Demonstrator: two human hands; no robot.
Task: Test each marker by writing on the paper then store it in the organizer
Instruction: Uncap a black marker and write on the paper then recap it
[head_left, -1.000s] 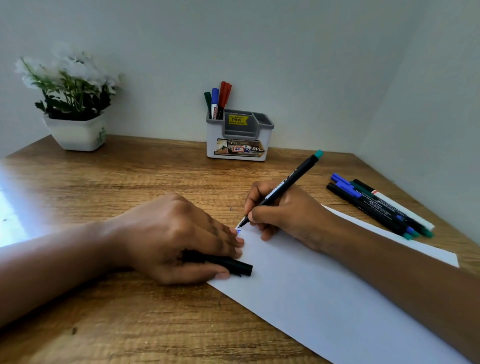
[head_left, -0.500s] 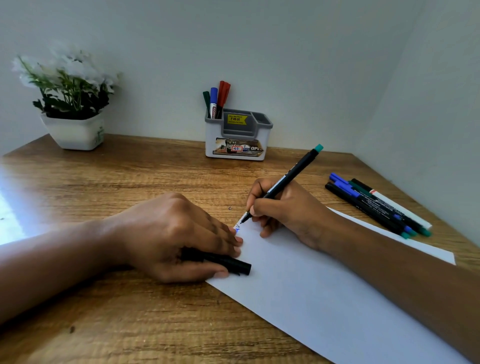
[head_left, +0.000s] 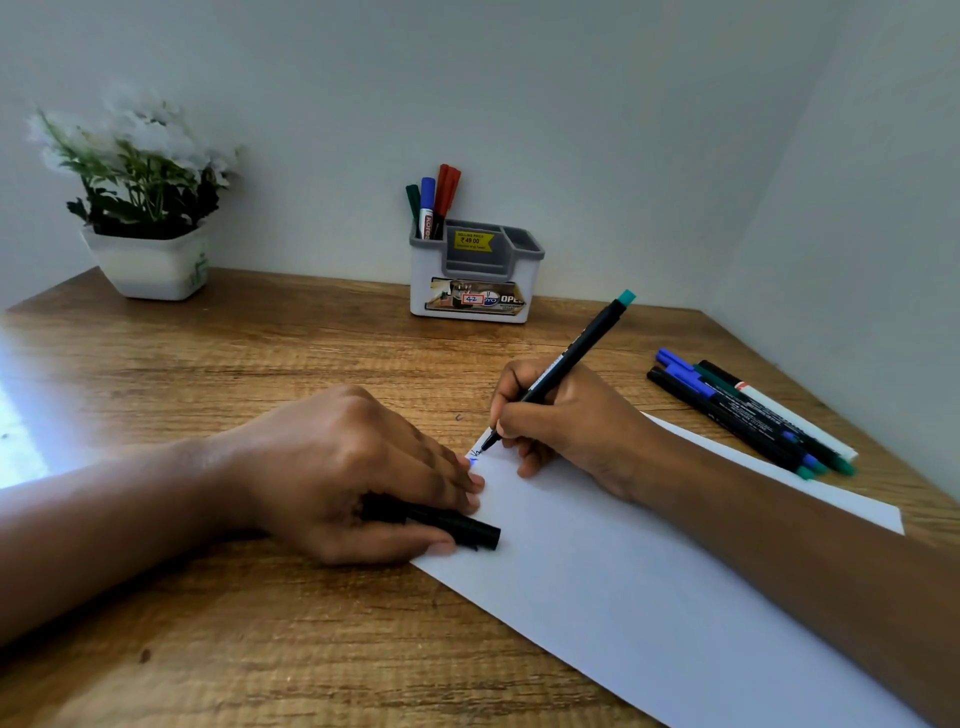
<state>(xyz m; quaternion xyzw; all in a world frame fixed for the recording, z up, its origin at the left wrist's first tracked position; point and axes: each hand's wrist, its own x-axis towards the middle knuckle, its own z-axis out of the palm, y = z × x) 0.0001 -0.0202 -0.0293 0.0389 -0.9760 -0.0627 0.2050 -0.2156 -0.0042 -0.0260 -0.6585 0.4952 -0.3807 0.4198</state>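
Hands: right hand pinched on a black marker low on its barrel; left hand curled around the black cap, pressing the paper's edge.
Marker: tip touching the white paper at its far corner, beside small blue marks.
Handling: light, stiff, smooth barrel; a grip near the tip looks steadiest.
Untested markers: lying together on the counter, right of the paper.
Organizer: by the wall, several markers standing in its left compartment.

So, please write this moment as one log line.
right hand: writing with marker | left hand: holds cap, steadies paper
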